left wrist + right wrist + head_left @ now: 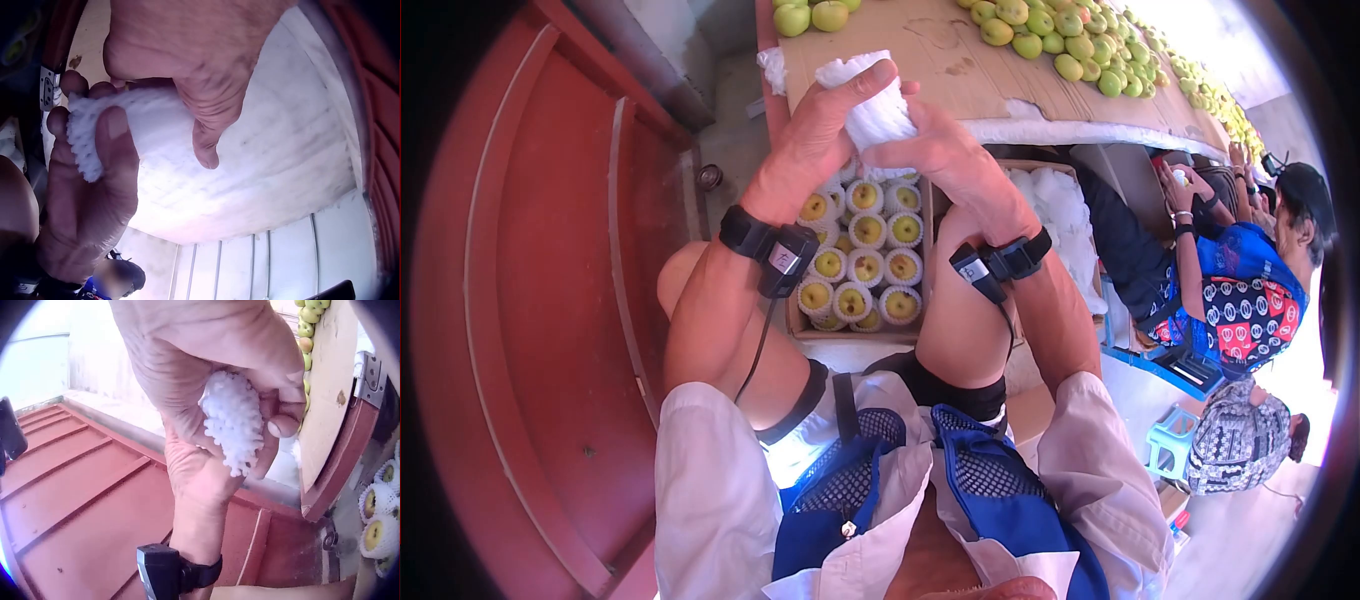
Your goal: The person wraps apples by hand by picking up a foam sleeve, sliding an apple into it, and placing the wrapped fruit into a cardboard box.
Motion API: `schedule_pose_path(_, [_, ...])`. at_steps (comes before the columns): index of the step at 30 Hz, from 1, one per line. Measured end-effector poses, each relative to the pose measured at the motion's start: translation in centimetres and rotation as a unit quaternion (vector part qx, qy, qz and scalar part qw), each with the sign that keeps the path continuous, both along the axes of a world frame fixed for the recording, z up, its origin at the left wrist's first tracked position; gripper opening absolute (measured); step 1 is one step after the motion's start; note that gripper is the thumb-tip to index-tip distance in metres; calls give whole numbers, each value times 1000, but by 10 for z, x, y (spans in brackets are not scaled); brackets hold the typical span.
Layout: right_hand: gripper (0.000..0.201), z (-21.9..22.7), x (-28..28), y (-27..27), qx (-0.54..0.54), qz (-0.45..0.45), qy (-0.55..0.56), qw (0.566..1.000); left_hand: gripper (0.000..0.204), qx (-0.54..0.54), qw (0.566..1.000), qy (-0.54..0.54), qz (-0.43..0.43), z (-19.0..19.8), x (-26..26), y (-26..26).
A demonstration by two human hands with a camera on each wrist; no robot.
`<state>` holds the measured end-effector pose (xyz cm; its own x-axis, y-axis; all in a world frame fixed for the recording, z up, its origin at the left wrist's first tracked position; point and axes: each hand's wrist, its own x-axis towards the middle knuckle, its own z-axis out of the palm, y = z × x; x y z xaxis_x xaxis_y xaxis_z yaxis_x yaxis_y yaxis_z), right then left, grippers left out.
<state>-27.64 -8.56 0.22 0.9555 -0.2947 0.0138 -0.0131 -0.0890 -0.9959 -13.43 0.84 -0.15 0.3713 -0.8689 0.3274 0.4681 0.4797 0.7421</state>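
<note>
Both hands are raised over the near edge of the cardboard-covered table, holding a white foam net sleeve point(878, 112) between them. My left hand point(820, 118) grips it from the left, thumb along its top. From the other side my right hand point(945, 150) holds it; in the left wrist view the right thumb presses on the sleeve's ribbed end point(84, 140). The knobbly open end of the sleeve point(234, 419) faces the right wrist camera. Whether anything is inside I cannot tell. Below the hands, a cardboard box point(922, 285) holds rows of yellow apples point(867, 232) in foam nets.
Bare green-yellow apples point(1080, 45) are heaped on the table point(900, 35). A second box of white foam nets point(1055, 210) stands right of the apple box. A red metal door point(530, 300) is at left. Another person point(1240, 270) works at the right, near a blue stool point(1170, 442).
</note>
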Motion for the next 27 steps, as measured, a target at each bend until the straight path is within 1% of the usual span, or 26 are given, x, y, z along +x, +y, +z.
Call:
schedule_pose_path(1, [49,3,0,4,23,8,-8,1000,41,3,1000,-2,-2,3,-1,1])
schedule_pose_path(3, [50,11,-2,13,69,15,-22,997,36,46,999,-26,9,9,-3,5])
schedule_pose_path(4, [52,14,-3,13,63,16,-3,998,33,66,997,-37,10,12,-6,6])
schedule_pose_path(7, [45,2,6,12,49,6,-35,998,26,52,997,-44,33,9,-9,3])
schedule_pose_path(8, [38,-4,8,9,64,7,-8,998,21,31,997,-65,28,4,-6,2])
schedule_pose_path(11, [31,-14,13,9,33,-25,-5,999,19,51,995,-79,38,-3,-3,4])
schedule_pose_path(12, [33,-24,16,5,14,-30,-2,999,20,42,996,-80,30,-7,-1,2])
schedule_pose_path(15, [43,-36,19,0,-106,-88,0,990,24,60,996,-57,37,-1,-7,5])
schedule_pose_path(16, [54,-16,12,5,-159,-88,88,979,29,51,997,-58,12,-4,-3,3])
schedule_pose_path(19, [62,-13,9,9,-197,-75,60,976,26,24,998,-61,25,-6,2,1])
schedule_pose_path(20, [74,-8,5,5,-242,-37,49,968,23,22,997,-68,32,-2,3,2])
schedule_pose_path(21, [74,-2,0,3,-222,-48,34,973,19,20,996,-74,40,1,4,3])
schedule_pose_path(23, [74,6,-20,1,-182,-67,4,981,16,31,996,-76,24,-1,16,10])
schedule_pose_path(24, [70,5,-37,-5,-181,-95,-1,979,14,26,996,-77,31,-2,17,11])
schedule_pose_path(26, [62,24,-76,-17,-159,-121,38,979,12,29,997,-72,15,-4,22,14])
schedule_pose_path(27, [50,10,-97,-36,-140,-122,4,983,12,32,997,-69,8,-3,23,16])
